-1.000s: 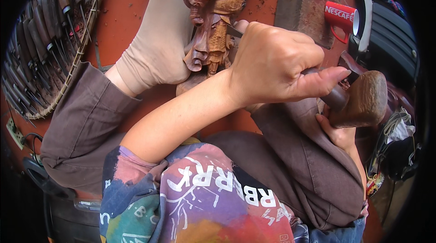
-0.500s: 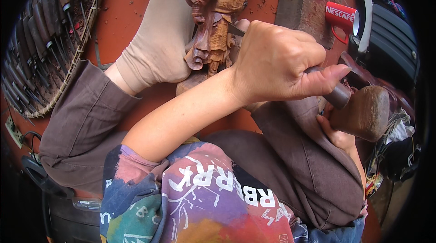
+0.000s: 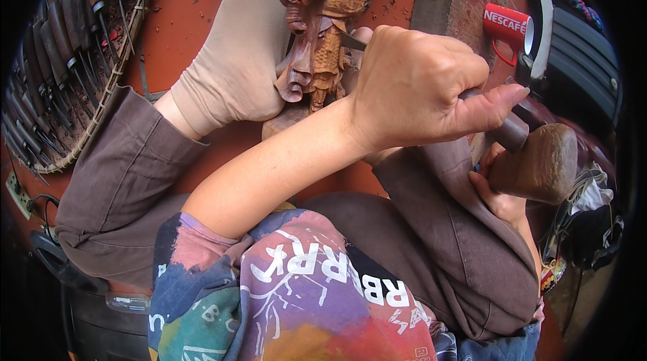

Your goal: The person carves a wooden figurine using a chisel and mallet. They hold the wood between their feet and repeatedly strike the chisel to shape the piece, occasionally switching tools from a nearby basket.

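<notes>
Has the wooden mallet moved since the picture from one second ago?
Yes, slightly: its head now sits lower in the view, a bit farther from the red mug, which I take as fixed.

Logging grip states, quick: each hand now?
Left hand: closed, holding a dark, round-handled metal chisel.
Right hand: closed, holding a blocky brown wooden mallet, grip partly hidden.

Soft, bright light; gentle shadows; centre fairly sharp; edges bowed, corners black.

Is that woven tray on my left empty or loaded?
Loaded: the tray holds many dark-handled tools, lying close together.
</notes>
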### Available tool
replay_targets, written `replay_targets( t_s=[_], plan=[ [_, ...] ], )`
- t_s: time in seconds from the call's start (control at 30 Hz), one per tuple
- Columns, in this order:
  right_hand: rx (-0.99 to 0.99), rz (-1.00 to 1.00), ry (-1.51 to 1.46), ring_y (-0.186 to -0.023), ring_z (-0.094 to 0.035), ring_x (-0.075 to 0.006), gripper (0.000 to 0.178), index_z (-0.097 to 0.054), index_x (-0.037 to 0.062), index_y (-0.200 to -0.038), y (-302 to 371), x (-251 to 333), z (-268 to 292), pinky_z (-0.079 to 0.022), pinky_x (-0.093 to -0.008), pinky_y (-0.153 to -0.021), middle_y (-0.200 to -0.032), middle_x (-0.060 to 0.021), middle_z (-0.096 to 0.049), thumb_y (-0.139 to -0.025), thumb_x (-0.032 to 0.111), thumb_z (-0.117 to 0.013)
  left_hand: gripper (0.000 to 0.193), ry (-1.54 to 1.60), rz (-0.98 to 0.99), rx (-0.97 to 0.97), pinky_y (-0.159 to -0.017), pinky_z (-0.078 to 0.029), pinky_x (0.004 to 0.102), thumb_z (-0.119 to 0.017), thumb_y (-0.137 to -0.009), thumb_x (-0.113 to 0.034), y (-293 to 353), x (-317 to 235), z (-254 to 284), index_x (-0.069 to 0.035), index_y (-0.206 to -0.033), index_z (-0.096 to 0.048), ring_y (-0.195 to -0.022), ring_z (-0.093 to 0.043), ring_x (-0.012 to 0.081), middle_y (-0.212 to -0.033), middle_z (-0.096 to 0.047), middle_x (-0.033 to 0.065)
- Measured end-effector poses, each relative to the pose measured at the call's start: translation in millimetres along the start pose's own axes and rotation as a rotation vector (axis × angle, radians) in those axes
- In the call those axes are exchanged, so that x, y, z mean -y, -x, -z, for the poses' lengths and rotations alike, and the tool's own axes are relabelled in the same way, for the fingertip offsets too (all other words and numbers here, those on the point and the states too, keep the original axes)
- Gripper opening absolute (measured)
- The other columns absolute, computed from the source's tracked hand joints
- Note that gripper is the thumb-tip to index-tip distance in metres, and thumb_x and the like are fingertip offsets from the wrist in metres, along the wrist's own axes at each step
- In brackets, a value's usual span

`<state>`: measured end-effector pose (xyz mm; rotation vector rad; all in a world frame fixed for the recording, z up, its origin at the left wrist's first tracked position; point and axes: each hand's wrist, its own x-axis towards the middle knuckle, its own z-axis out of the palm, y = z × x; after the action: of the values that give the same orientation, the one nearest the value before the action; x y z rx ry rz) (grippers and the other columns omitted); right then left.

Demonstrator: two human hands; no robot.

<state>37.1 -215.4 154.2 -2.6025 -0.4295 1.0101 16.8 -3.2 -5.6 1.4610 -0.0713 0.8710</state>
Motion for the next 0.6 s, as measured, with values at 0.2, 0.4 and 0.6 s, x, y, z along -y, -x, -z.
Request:
replay_targets(
  t_s=[0.2, 0.4, 0.6],
  plan=[
    [0.095, -0.069, 0.226, -0.08, -0.05, -0.0154, 0.026, -0.054, 0.009, -0.095, 8.3, -12.3, 8.2, -0.039, -0.0302, -0.073, -0.084, -0.0011, -0.053, -0.077, 0.007, -0.071, 0.039, 0.008, 0.069, 0.073, -0.04, -0.037, 0.0342, -0.073, -0.083, -0.031, -14.6, -20.2, 11.8, -0.009, -0.055, -0.057, -0.044, -0.05, 0.0225, -0.05, -0.048, 0.007],
    [0.042, -0.061, 0.179, -0.085, -0.055, -0.0201, 0.03, -0.059, 0.0085, -0.105, 6.7, -7.1, 6.4, -0.043, -0.0373, -0.082, -0.084, -0.0008, -0.058, -0.078, 0.014, -0.073, 0.044, -0.006, 0.118, 0.084, -0.04, -0.037, 0.0342, -0.072, -0.084, -0.033, -11.4, -21.8, 8.4, -0.008, -0.053, -0.053, -0.043, -0.05, 0.023, -0.05, -0.047, 0.0074],
    [0.07, 0.09, 0.171, -0.074, -0.051, -0.0162, 0.03, -0.053, 0.0065, -0.098, 2.5, -12.6, 7.3, -0.042, -0.0319, -0.072, -0.077, -0.0013, -0.052, -0.074, 0.003, -0.071, 0.045, -0.032, 0.059, 0.088, -0.04, -0.037, 0.0346, -0.071, -0.085, -0.033, -19.1, -23.6, 13.8, -0.008, -0.052, -0.052, -0.043, -0.05, 0.0224, -0.05, -0.047, 0.0076]
  ],
)
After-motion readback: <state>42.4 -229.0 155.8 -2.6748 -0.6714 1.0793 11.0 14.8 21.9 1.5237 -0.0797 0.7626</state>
